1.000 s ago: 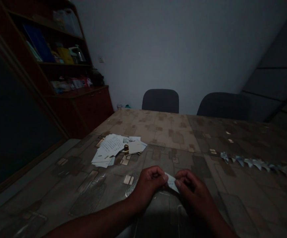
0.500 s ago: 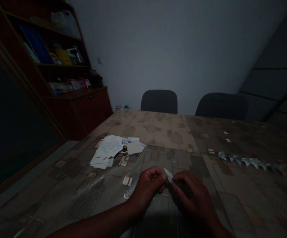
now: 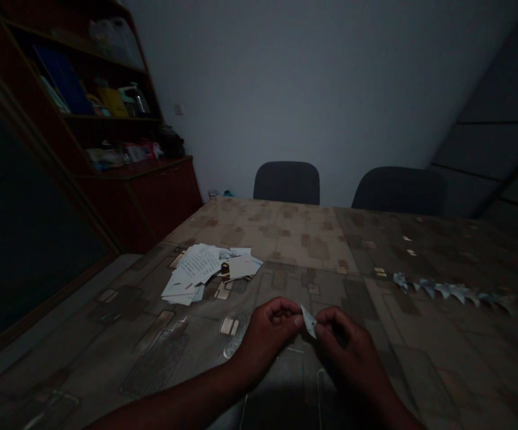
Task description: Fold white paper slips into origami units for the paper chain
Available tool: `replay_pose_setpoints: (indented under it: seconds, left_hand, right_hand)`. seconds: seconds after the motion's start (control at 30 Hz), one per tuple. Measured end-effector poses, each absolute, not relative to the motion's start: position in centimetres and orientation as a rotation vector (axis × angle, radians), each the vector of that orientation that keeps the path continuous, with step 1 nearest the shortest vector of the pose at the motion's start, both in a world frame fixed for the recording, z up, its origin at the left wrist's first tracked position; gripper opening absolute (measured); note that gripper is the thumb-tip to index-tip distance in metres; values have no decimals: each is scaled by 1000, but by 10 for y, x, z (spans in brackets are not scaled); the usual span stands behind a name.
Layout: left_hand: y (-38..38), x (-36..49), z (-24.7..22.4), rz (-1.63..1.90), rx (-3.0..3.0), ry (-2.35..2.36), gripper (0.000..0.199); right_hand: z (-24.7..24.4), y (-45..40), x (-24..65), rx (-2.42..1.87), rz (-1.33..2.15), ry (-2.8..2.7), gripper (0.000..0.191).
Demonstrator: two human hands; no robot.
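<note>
A small folded piece of white paper (image 3: pixel 308 321) is held up between my two hands, above the near part of the table. My left hand (image 3: pixel 271 334) pinches its left edge between thumb and fingers. On the other side, my right hand (image 3: pixel 348 343) grips the right edge with thumb and forefinger. To the left lies a loose pile of printed paper pieces (image 3: pixel 200 266), some with text. A row of several folded, pointed paper pieces (image 3: pixel 451 291) lies on the right side of the table.
The table (image 3: pixel 281 227) has a patterned cover. Two dark chairs (image 3: pixel 286 182) stand at its far side. A wooden cabinet (image 3: pixel 160 191) with filled shelves is at the left, before a pale wall.
My right hand has shifted slightly up, its fingertips now at the paper's right edge. The folded paper has turned and shows more of its face between my hands.
</note>
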State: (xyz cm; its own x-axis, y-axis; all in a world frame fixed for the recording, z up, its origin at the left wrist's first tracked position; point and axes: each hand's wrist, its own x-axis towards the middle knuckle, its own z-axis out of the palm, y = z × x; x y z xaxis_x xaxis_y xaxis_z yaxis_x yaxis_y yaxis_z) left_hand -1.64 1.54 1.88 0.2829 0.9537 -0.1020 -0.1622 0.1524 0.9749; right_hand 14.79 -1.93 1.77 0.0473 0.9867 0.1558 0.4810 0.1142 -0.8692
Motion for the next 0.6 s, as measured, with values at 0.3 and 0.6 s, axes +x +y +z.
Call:
replay_pose_setpoints:
  seconds: [0.3,0.6]
  left_hand:
    - [14,-17,18,1011,1100,840,30]
    - [14,-18,13,1017,1112,865,20]
  right_hand:
    - [17,-22,144,-1455,842,-1489,18]
    - [15,-24,145,-1404,870,-1551,23]
